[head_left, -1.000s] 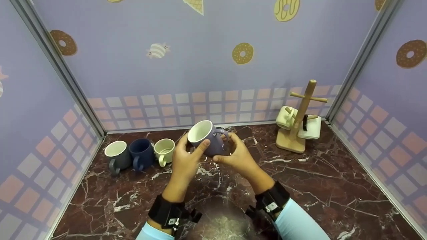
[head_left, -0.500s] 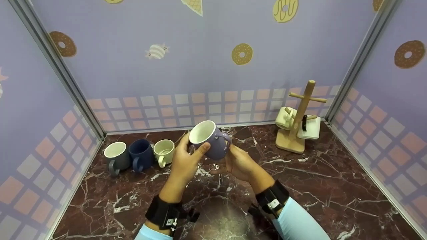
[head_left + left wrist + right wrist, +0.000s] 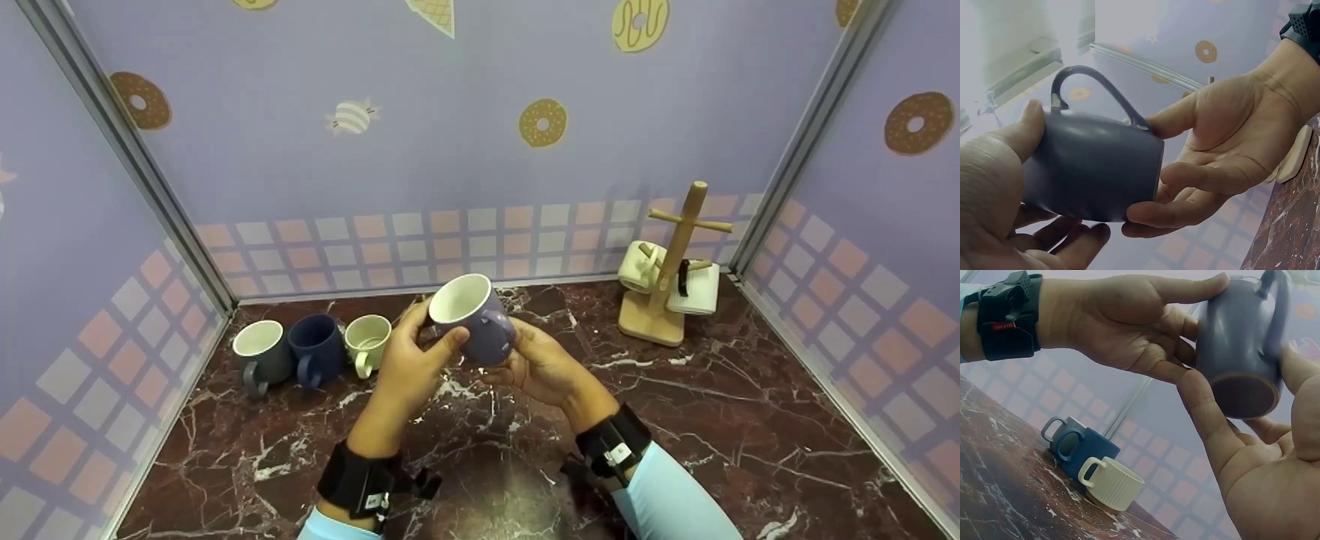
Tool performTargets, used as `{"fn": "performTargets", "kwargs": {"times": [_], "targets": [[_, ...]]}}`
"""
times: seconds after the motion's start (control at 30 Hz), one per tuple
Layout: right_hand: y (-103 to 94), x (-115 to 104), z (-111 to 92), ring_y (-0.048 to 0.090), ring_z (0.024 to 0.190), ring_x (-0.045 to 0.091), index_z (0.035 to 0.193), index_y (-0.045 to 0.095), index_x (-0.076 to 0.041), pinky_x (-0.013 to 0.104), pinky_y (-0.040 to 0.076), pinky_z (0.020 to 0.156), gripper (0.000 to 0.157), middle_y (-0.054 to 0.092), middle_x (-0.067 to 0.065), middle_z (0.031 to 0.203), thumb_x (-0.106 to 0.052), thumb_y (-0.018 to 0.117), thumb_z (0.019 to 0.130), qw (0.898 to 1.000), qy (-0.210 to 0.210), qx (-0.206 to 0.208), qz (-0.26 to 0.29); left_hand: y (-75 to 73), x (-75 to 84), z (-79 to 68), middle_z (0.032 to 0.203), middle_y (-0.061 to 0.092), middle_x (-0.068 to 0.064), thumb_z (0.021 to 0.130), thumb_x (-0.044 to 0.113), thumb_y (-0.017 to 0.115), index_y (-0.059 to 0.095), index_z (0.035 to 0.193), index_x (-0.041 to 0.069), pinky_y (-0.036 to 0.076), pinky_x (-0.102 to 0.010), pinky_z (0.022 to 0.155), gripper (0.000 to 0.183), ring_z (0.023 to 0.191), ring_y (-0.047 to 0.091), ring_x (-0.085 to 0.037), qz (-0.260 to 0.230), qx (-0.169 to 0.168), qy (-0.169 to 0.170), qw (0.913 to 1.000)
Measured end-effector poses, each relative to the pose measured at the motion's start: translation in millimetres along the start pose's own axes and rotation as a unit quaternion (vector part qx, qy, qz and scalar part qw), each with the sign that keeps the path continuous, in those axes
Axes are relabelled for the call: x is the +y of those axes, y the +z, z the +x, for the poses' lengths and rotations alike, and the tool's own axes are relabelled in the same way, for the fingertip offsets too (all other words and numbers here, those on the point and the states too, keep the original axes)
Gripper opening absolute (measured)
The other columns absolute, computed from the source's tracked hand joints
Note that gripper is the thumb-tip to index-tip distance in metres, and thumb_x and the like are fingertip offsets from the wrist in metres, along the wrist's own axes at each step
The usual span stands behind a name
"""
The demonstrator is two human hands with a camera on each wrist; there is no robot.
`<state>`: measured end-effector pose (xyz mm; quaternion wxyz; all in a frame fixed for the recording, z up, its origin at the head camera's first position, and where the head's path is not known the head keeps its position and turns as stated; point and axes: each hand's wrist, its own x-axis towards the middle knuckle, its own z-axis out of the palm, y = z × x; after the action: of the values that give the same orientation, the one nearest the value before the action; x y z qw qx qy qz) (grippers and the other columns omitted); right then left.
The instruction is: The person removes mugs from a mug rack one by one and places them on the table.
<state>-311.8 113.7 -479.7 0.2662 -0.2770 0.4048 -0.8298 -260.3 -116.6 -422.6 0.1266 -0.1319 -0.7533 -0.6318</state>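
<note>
Three, upright in a row on the dark red, white-veined surface (image 3: 750, 420): dark grey mug with white interior (image 3: 265, 357); navy blue mug (image 3: 321, 349); pale yellow ribbed mug (image 3: 367, 339). Next, left hand (image 3: 412, 364), clamped round one purple-grey glazed mug with white interior (image 3: 478, 330), held tilted above the surface. Right hand (image 3: 547, 366): thumb by the handle, fingertips at the base; whether gripping or merely steadying cannot be told. Far right, one light-wood mug tree (image 3: 678, 251), bearing one cream mug (image 3: 634, 273) and one white mug with black handle (image 3: 697, 294). Step in hand, by judgement: two-handed adjustment of grip; next move calls for one secure hold, handle kept clear. White wristband tags (image 3: 374, 500): present, too small to read.
</note>
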Motion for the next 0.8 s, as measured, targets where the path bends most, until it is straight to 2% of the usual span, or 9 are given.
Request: {"fn": "performTargets", "kwargs": {"times": [0.1, 0.27, 0.4, 0.5, 0.6, 0.7, 0.8], "targets": [[-1.3, -1.7, -0.5, 0.082, 0.117, 0.02, 0.161, 0.051, -0.008, 0.034, 0.071, 0.099, 0.085, 0.075, 0.01, 0.143, -0.047, 0.087, 0.096, 1.0, -0.013, -0.007, -0.006, -0.1, 1.1, 0.3, 0.145, 0.067, -0.019, 0.098, 0.045, 0.087, 0.068, 0.153, 0.001, 0.055, -0.047, 0.124, 0.073, 0.14, 0.064, -0.034, 0.016, 0.006, 0.016, 0.9997], [-3.4, -2.9, -1.5, 0.079, 0.12, 0.02, 0.148, 0.066, -0.01, 0.035, 0.069, 0.106, 0.076, 0.074, 0.008, 0.138, -0.041, 0.097, 0.087, 0.998, -0.033, -0.007, -0.05, 1.7, 2.0, 1.4, 0.136, 0.071, -0.016, 0.103, 0.023, 0.085, 0.076, 0.141, 0.0, 0.05, -0.046, 0.126, 0.046, 0.133, 0.065, -0.026, 0.022, 0.032, 0.046, 0.9982], [-3.1, -2.1, -0.9, 0.079, 0.116, 0.018, 0.143, 0.069, -0.01, 0.033, 0.069, 0.105, 0.076, 0.076, 0.007, 0.133, -0.035, 0.103, 0.081, 0.996, -0.047, 0.018, -0.077, 4.4, 3.1, 1.1, 0.13, 0.072, -0.015, 0.102, 0.016, 0.085, 0.078, 0.134, 0.0, 0.053, -0.042, 0.122, 0.037, 0.127, 0.067, -0.023, 0.012, 0.054, 0.043, 0.9975], [-2.3, -1.5, -0.5, 0.079, 0.118, 0.019, 0.148, 0.064, -0.004, 0.03, 0.068, 0.104, 0.088, 0.075, 0.009, 0.134, -0.029, 0.107, 0.076, 0.992, -0.064, 0.052, -0.098, 6.3, 3.4, 1.0, 0.127, 0.074, -0.014, 0.103, 0.017, 0.085, 0.079, 0.131, 0.0, 0.054, -0.04, 0.118, 0.032, 0.124, 0.069, -0.025, 0.018, 0.069, 0.037, 0.9968], [-0.9, -2.0, 0.4, 0.077, 0.124, 0.02, 0.159, 0.051, 0.006, 0.031, 0.066, 0.109, 0.106, 0.072, 0.01, 0.141, -0.018, 0.109, 0.073, 0.984, -0.082, 0.094, -0.126, 8.4, 3.6, 1.0, 0.124, 0.076, -0.013, 0.106, 0.019, 0.082, 0.08, 0.128, 0.002, 0.054, -0.038, 0.113, 0.027, 0.119, 0.071, -0.024, 0.032, 0.084, 0.031, 0.9955], [0.4, -2.9, 2.4, 0.074, 0.13, 0.022, 0.168, 0.037, 0.009, 0.033, 0.065, 0.113, 0.114, 0.065, 0.015, 0.15, 0.002, 0.102, 0.074, 0.975, -0.096, 0.134, -0.147, 10.8, 5.6, -0.5, 0.117, 0.077, -0.011, 0.11, 0.019, 0.077, 0.08, 0.121, 0.001, 0.055, -0.035, 0.105, 0.022, 0.111, 0.069, -0.018, 0.033, 0.098, 0.02, 0.9945], [0.7, -3.8, 4.9, 0.072, 0.132, 0.023, 0.171, 0.033, 0.007, 0.034, 0.066, 0.111, 0.114, 0.06, 0.017, 0.154, 0.016, 0.091, 0.073, 0.968, -0.106, 0.165, -0.155, 13.4, 9.4, -3.4, 0.104, 0.077, -0.01, 0.113, 0.02, 0.071, 0.08, 0.111, -0.001, 0.055, -0.03, 0.094, 0.022, 0.098, 0.066, -0.015, 0.026, 0.1, 0.011, 0.9945]]}}
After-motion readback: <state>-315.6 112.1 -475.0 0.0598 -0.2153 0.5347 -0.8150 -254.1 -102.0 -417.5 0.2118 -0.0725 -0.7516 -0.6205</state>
